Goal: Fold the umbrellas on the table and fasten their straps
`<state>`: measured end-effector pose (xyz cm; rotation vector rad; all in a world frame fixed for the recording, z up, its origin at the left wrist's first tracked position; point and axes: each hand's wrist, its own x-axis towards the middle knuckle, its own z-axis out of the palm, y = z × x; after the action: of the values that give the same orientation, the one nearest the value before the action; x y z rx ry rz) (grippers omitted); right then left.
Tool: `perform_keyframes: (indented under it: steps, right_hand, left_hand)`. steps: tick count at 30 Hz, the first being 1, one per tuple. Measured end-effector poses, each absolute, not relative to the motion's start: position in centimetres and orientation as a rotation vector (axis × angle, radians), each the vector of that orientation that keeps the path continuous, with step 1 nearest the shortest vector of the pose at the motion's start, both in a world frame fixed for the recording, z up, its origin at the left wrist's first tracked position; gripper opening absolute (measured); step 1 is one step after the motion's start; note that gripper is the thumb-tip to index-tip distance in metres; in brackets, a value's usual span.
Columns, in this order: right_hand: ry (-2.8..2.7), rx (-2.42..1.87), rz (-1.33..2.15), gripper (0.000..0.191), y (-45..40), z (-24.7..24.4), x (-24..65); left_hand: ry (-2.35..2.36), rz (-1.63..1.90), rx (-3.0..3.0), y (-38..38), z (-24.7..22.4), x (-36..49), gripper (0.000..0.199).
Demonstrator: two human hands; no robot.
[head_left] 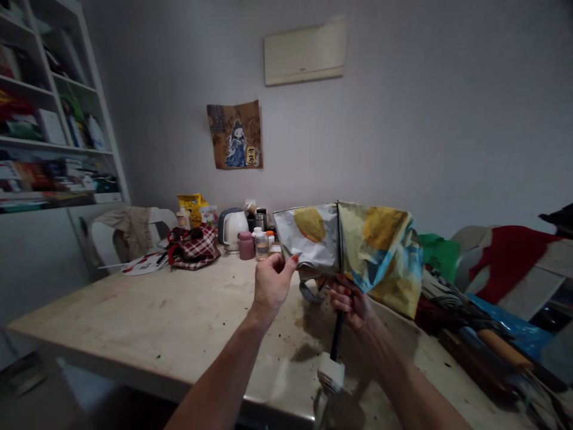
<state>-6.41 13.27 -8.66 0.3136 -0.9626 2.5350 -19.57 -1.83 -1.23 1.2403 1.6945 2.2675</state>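
Observation:
A folding umbrella, silver-grey and yellow with blue patches, is partly spread above the table, its loose cloth hanging in folds. My left hand pinches the lower left edge of the cloth between thumb and fingers. Under the canopy, my right hand is wrapped round the black shaft. The shaft slants down to a white handle near the table's front edge. A grey strap hangs below the cloth between my hands.
On the table, a red checked bag, a white kettle, a pink jar and bottles stand at the back. Folded umbrellas and bags lie at right, beside a wooden handle. Chairs stand behind both sides.

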Motion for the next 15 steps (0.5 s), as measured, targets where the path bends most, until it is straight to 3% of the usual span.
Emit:
perform_keyframes:
  steps: [7, 15]
  right_hand:
    - [-1.020, 0.255, 2.488, 0.032, 13.31, -8.72, -6.23]
    - [-1.081, 0.290, 2.477, 0.035, 13.32, -8.98, -6.21]
  left_hand:
    - [1.555, 2.456, 1.187, -1.86, -1.74, -19.79, 0.027]
    - [1.538, 2.364, 1.166, -2.50, -1.20, -19.85, 0.033]
